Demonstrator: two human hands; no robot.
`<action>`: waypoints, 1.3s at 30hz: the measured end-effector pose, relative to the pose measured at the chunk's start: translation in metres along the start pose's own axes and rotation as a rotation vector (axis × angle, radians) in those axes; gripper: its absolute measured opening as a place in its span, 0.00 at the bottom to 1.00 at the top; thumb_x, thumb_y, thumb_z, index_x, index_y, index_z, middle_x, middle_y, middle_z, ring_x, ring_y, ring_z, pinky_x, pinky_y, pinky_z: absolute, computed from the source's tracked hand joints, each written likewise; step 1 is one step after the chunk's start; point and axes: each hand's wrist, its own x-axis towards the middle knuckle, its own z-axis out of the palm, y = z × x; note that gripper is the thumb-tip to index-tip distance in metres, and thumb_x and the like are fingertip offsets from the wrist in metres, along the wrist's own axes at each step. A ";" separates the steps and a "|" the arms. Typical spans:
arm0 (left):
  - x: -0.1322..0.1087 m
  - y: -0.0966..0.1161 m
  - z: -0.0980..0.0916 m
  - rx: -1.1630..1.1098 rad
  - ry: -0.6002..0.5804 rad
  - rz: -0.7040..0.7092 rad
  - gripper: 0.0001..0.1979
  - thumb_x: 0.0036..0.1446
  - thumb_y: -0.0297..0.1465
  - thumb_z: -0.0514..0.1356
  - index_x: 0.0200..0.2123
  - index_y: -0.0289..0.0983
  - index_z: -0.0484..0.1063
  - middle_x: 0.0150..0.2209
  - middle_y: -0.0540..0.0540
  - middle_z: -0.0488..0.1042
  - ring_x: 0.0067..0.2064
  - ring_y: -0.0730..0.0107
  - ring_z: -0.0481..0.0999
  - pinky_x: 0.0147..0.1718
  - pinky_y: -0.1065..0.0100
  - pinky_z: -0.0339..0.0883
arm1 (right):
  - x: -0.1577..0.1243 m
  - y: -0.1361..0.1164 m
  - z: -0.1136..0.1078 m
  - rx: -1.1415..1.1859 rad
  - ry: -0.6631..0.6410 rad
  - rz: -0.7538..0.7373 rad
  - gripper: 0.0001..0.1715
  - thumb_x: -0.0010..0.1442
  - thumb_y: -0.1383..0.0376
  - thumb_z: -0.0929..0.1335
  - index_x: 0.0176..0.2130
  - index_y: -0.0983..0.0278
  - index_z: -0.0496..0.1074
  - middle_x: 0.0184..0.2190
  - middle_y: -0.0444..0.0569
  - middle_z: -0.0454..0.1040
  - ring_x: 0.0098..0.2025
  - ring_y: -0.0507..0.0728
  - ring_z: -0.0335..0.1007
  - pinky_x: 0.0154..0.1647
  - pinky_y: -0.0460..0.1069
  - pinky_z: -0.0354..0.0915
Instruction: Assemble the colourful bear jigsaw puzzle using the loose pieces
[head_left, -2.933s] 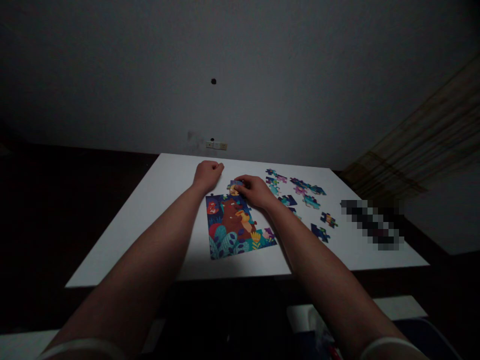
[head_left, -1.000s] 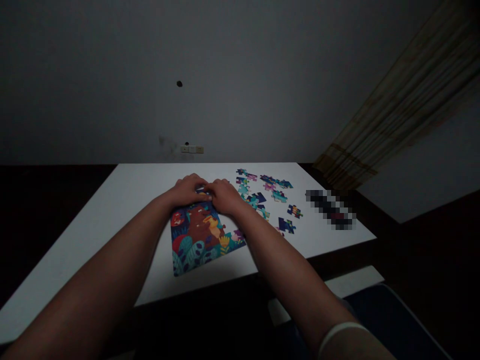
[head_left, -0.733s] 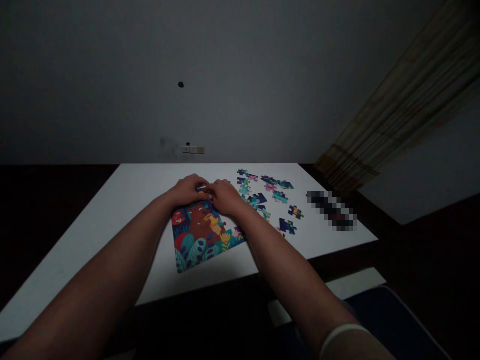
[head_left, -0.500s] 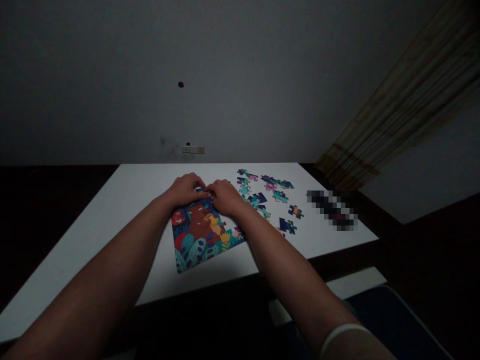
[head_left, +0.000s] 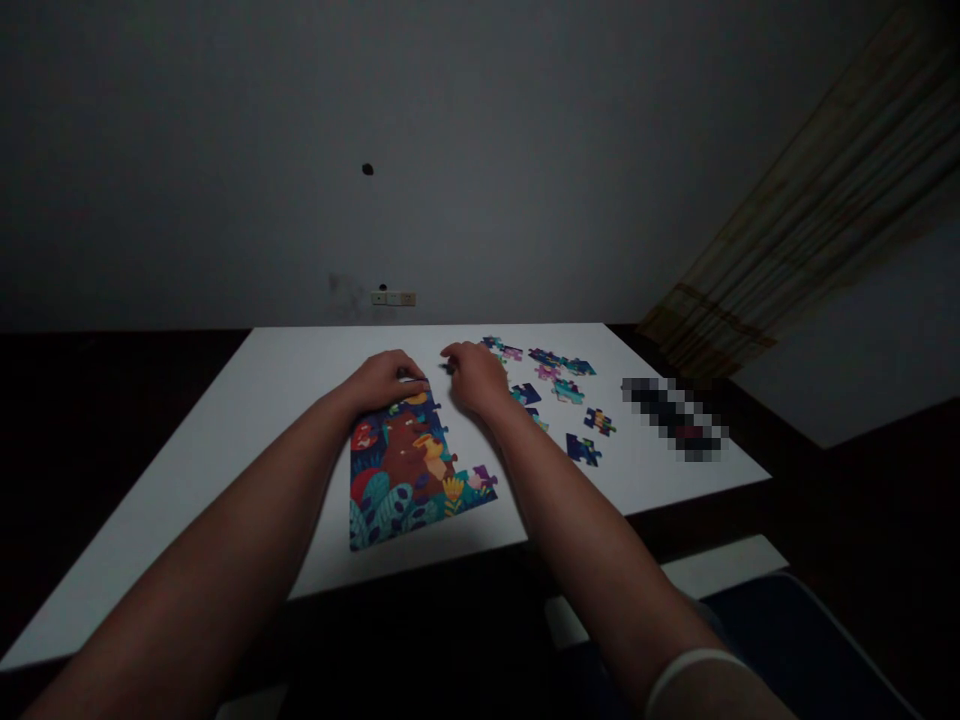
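A partly assembled jigsaw puzzle (head_left: 409, 470) with a brown bear and leaves lies on the white table (head_left: 225, 440). My left hand (head_left: 384, 382) rests at its far edge, fingers curled and the thumb laid along the top, holding it there. Just right of that corner, my right hand (head_left: 480, 378) is closed with its fingertips on a small dark puzzle piece (head_left: 448, 368), apart from the assembled part. Most of this piece is hidden by the fingers. Several loose pieces lie beyond the right hand, among them a teal piece (head_left: 568, 390) and a dark blue piece (head_left: 583, 450).
A blurred-out dark object (head_left: 675, 420) lies near the table's right edge. Beyond the table stands a grey wall with sockets (head_left: 393, 298). A curtain (head_left: 720, 290) hangs at the right, and a dark blue seat (head_left: 780, 640) stands below the near edge.
My right hand has moved away from the puzzle's top corner, to the right and slightly farther off, uncovering the puzzle's right edge. The left hand stays at the far edge.
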 end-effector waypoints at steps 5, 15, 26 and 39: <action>0.001 -0.001 0.004 0.000 0.004 -0.012 0.14 0.70 0.46 0.71 0.47 0.47 0.95 0.52 0.40 0.93 0.55 0.45 0.91 0.60 0.49 0.85 | 0.000 0.010 0.001 -0.011 -0.018 0.090 0.37 0.85 0.71 0.66 0.84 0.59 0.81 0.76 0.61 0.89 0.82 0.71 0.78 0.84 0.65 0.74; 0.001 -0.001 0.006 0.028 0.061 -0.028 0.15 0.67 0.42 0.69 0.48 0.45 0.94 0.51 0.41 0.94 0.55 0.48 0.92 0.60 0.52 0.86 | 0.004 0.014 0.012 0.012 -0.077 0.038 0.34 0.82 0.71 0.71 0.79 0.55 0.84 0.76 0.59 0.88 0.81 0.70 0.79 0.89 0.67 0.69; 0.001 0.004 0.003 0.028 0.066 -0.039 0.13 0.64 0.42 0.70 0.45 0.46 0.94 0.50 0.40 0.93 0.54 0.44 0.92 0.58 0.50 0.85 | 0.001 0.004 0.011 0.394 -0.020 -0.007 0.27 0.83 0.76 0.71 0.73 0.62 0.84 0.68 0.56 0.94 0.68 0.58 0.90 0.76 0.51 0.76; 0.001 0.005 0.005 0.055 0.063 -0.045 0.14 0.67 0.42 0.69 0.49 0.49 0.94 0.50 0.43 0.94 0.57 0.45 0.91 0.60 0.50 0.86 | -0.001 -0.004 0.011 0.286 -0.084 -0.018 0.19 0.86 0.74 0.73 0.67 0.63 0.91 0.70 0.60 0.94 0.72 0.61 0.90 0.79 0.52 0.75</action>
